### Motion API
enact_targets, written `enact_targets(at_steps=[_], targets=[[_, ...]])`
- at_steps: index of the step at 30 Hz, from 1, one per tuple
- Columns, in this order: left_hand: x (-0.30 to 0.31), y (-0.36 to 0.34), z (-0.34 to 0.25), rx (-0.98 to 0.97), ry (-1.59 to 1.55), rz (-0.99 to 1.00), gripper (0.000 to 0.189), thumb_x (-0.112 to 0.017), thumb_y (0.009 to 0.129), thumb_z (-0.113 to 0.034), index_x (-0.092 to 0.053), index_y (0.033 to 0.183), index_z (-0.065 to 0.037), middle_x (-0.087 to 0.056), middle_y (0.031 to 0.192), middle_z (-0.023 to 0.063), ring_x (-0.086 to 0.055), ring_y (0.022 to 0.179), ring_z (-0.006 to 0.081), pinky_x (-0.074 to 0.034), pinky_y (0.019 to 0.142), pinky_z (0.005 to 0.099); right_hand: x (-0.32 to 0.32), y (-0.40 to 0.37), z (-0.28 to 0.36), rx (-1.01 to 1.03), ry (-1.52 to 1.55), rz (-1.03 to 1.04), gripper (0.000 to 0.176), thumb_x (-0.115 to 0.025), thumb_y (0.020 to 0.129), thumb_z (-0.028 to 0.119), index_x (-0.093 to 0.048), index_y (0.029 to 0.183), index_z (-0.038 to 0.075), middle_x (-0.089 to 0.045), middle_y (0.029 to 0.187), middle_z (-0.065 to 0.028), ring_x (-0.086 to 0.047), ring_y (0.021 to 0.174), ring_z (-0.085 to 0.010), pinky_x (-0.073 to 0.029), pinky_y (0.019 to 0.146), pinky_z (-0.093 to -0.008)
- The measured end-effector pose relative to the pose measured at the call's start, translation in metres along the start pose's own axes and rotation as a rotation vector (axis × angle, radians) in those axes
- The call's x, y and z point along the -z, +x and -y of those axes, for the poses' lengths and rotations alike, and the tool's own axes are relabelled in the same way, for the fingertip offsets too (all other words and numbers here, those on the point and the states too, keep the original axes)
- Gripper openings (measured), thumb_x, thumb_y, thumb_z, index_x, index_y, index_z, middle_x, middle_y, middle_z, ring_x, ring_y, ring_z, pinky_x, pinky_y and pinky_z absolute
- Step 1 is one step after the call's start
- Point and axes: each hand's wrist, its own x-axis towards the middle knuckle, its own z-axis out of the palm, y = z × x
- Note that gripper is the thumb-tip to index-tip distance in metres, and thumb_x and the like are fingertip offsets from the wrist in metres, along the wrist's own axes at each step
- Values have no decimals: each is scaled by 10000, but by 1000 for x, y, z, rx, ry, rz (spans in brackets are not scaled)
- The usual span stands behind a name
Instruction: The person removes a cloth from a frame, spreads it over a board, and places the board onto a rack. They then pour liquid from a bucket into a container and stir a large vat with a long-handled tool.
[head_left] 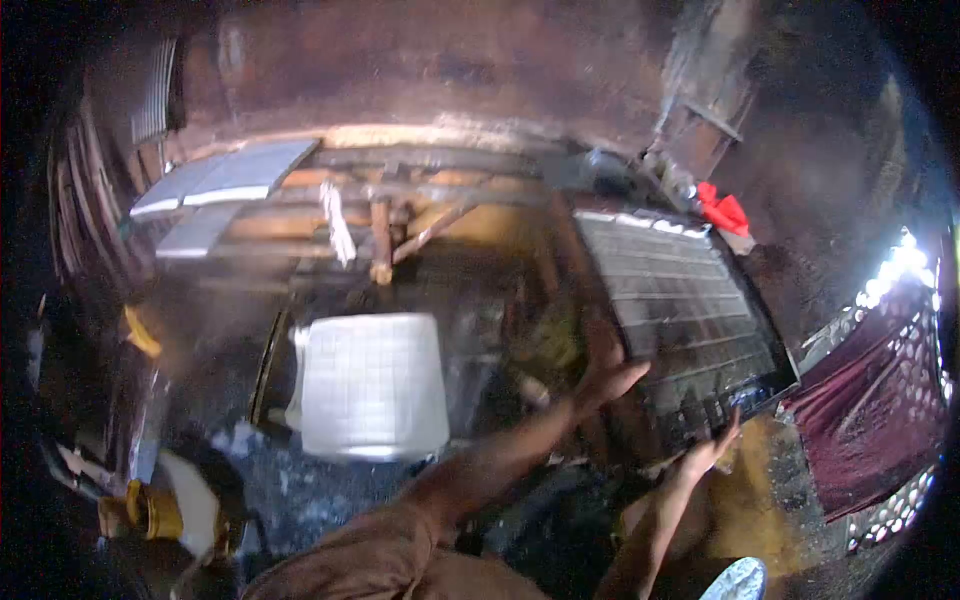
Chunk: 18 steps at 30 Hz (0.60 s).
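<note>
A dark-framed tray (680, 310) with a grey panel, crossed by pale lines, sits tilted at the right. My left hand (612, 380) grips its left edge near the lower corner, thumb toward the panel. At the near edge, my right hand (705, 455) holds the frame with its fingers reaching up over the rim. The undersides of both hands are hidden, and motion blurs the view. To the left of my arms is a white plastic stool (375, 385) with a square seat.
Wooden beams run along the back wall, with grey sheets (230, 175) on them and a white cloth (338, 225) hanging. A red cloth (722, 208) lies behind the tray. A maroon curtain (870, 400) hangs at right. A yellow container (160, 510) stands at lower left.
</note>
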Motion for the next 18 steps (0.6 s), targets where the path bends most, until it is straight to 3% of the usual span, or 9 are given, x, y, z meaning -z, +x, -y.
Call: enact_targets(at_steps=[3,4,5,7,9,12,14,16,18], targets=[[62,-5,-12,312,-378,228,920,-629,775,-378,-69,1391,13,-136,1430,242,-89,1345,331,-91,1089,380,26,9,-50,-111,-142,7,501,-438,874,314,-382,1318,90,-341,1359,-142,-363,1215,-301,-326,996,-442],[75,-25,9,217,-342,145,722,-584,840,-337,-224,1371,-8,-259,1403,213,-272,1300,293,-232,1055,329,38,10,-67,-65,-203,4,526,-436,881,370,-375,1326,97,-358,1352,-150,-361,1221,-304,-332,993,-448],[95,-51,38,265,-328,88,722,-584,840,-337,-224,1371,-8,-259,1403,213,-272,1300,293,-232,1055,329,42,11,-73,2,-276,-3,554,-432,882,419,-366,1335,106,-373,1345,-158,-358,1227,-311,-339,989,-457],[149,-120,98,6,-368,207,496,-521,890,-237,-360,1313,-33,-374,1336,204,-407,1219,267,-334,1004,314,41,2,-70,55,-371,25,502,-442,880,400,-381,1279,101,-388,1273,-142,-371,1156,-292,-344,936,-438],[214,-211,156,404,-125,339,367,-488,909,-200,-455,1247,-63,-480,1247,157,-497,1126,210,-406,952,305,40,-22,-71,101,-477,30,450,-452,878,381,-397,1223,97,-403,1201,-126,-384,1085,-273,-350,883,-420],[321,-385,221,903,-121,2,343,-528,853,-257,-520,1142,-74,-540,1149,136,-529,1069,228,-430,905,337,38,-103,-87,60,-682,114,375,-468,875,353,-420,1139,91,-425,1093,-102,-403,979,-245,-358,804,-392],[380,-498,241,1179,-301,-407,335,-554,815,-295,-564,1073,-81,-579,1084,123,-550,1031,240,-446,873,359,27,-177,-106,-129,-793,360,327,-478,873,334,-436,1083,87,-440,1021,-86,-416,908,-226,-363,752,-373],[433,-560,239,1325,-392,-679,334,-580,778,-333,-608,1003,-88,-619,1019,109,-571,993,251,-462,841,381,-8,-259,-114,-398,-846,787,282,-488,871,314,-451,1028,83,-454,949,-70,-429,837,-207,-368,699,-355],[472,-574,243,1645,387,-433,378,-561,783,-386,-609,1001,-82,-625,1005,113,-593,950,263,-479,805,383,-91,-319,-116,-597,-712,1239,242,-499,869,295,-467,972,79,-469,876,-54,-442,766,-188,-374,646,-337]])
